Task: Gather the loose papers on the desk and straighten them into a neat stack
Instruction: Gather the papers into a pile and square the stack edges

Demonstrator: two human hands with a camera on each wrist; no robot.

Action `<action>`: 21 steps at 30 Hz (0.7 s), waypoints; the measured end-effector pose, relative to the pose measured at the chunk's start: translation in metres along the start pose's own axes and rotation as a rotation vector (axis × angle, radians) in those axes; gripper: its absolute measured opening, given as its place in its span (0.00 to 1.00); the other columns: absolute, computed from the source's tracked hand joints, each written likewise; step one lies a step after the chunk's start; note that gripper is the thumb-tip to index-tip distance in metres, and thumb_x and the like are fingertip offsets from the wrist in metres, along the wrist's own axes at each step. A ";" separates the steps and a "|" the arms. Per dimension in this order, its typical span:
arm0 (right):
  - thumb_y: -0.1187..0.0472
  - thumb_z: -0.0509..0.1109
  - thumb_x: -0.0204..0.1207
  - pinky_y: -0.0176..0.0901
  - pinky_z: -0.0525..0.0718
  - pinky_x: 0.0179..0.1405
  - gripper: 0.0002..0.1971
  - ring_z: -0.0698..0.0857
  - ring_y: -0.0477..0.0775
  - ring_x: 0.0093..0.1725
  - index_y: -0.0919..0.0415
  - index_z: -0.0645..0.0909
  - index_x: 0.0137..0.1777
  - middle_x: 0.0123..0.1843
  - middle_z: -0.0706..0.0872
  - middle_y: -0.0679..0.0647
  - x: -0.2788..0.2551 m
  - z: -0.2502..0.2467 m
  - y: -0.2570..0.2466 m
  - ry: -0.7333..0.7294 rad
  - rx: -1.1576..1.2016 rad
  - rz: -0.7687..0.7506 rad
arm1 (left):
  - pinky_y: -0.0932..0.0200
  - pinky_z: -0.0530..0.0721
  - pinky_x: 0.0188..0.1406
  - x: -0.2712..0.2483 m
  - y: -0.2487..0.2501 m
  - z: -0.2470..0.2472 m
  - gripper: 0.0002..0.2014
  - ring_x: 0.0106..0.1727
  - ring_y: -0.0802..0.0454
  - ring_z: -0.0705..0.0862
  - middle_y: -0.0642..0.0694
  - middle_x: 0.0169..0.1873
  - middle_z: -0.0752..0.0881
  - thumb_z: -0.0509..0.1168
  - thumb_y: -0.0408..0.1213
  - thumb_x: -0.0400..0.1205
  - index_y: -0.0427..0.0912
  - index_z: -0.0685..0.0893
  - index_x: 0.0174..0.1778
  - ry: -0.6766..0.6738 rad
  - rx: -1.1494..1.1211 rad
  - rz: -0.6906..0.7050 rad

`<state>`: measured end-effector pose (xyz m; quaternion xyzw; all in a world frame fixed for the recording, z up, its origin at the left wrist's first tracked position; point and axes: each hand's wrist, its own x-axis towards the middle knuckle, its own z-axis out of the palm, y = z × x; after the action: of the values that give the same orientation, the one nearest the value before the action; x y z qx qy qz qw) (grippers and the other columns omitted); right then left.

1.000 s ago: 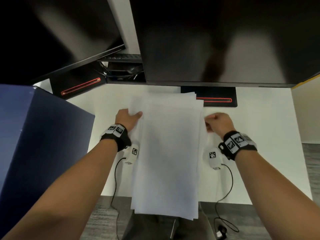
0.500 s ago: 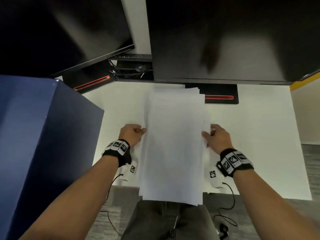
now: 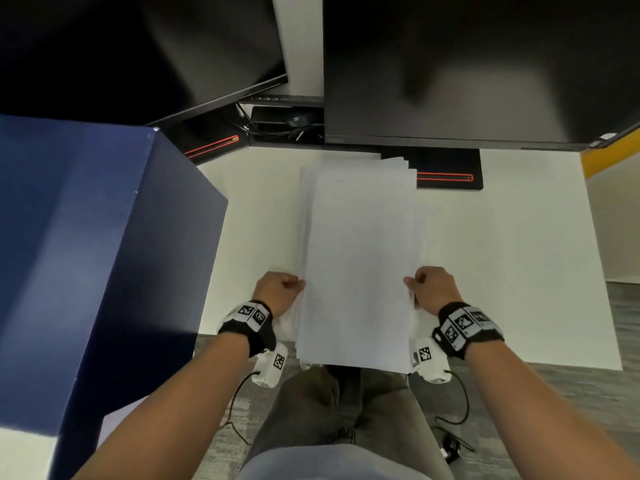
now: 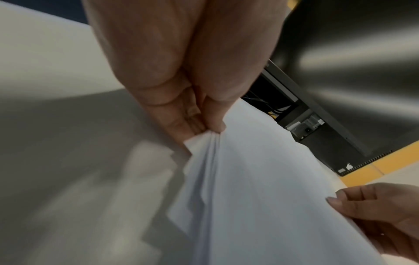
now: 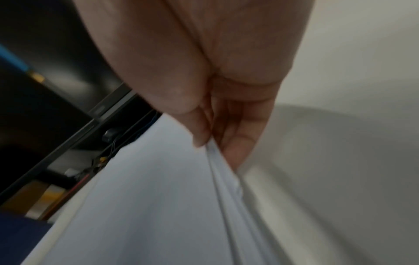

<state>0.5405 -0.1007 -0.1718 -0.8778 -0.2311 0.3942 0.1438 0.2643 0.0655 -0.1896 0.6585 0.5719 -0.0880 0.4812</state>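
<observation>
A sheaf of white papers (image 3: 360, 258) is held lengthwise over the white desk (image 3: 502, 254), its near end past the desk's front edge and its far corners fanned unevenly. My left hand (image 3: 282, 292) pinches the left long edge between thumb and fingers, as the left wrist view shows on the papers (image 4: 249, 188) under the left hand (image 4: 204, 130). My right hand (image 3: 427, 289) pinches the right long edge. In the right wrist view the right hand (image 5: 208, 143) has its thumb on top of the papers (image 5: 147, 197) and its fingers beneath.
A dark blue partition (image 3: 97, 254) stands close on the left. Two black monitors (image 3: 467, 64) hang over the back of the desk, their stand bases (image 3: 446, 168) just beyond the papers' far end. Cables lie behind. My legs (image 3: 346, 410) are below the desk's front edge.
Both hands have slid back along the papers' long edges toward me, and the sheaf has come nearer to the desk's front edge. The sheets look more closely gathered than a second ago.
</observation>
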 end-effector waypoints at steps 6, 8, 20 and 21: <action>0.53 0.72 0.79 0.40 0.79 0.46 0.12 0.86 0.56 0.41 0.64 0.85 0.44 0.38 0.89 0.55 -0.016 0.001 0.005 0.141 0.107 0.001 | 0.61 0.82 0.53 -0.022 0.009 0.000 0.19 0.50 0.43 0.90 0.46 0.41 0.92 0.63 0.56 0.84 0.44 0.91 0.45 0.067 -0.012 -0.015; 0.57 0.71 0.79 0.42 0.85 0.47 0.10 0.90 0.57 0.41 0.64 0.87 0.42 0.35 0.91 0.55 -0.024 0.001 0.009 0.120 0.094 0.000 | 0.58 0.85 0.56 -0.030 0.005 0.001 0.19 0.44 0.45 0.91 0.46 0.37 0.93 0.67 0.55 0.82 0.42 0.92 0.48 0.065 0.026 -0.021; 0.52 0.64 0.82 0.44 0.78 0.58 0.20 0.85 0.66 0.62 0.69 0.86 0.59 0.58 0.89 0.64 -0.005 -0.019 -0.012 0.193 0.186 0.084 | 0.60 0.76 0.65 0.004 0.053 -0.019 0.37 0.67 0.43 0.83 0.43 0.64 0.87 0.66 0.63 0.79 0.38 0.78 0.75 0.217 0.070 -0.025; 0.53 0.62 0.85 0.44 0.77 0.57 0.20 0.84 0.67 0.62 0.72 0.85 0.57 0.58 0.88 0.67 0.003 -0.021 -0.023 0.214 0.183 0.054 | 0.59 0.76 0.66 0.017 0.063 -0.019 0.35 0.68 0.42 0.83 0.42 0.64 0.87 0.66 0.60 0.81 0.37 0.79 0.75 0.236 0.061 -0.007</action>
<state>0.5519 -0.0814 -0.1499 -0.9039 -0.1536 0.3216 0.2365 0.3139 0.0984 -0.1574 0.6764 0.6241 -0.0288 0.3900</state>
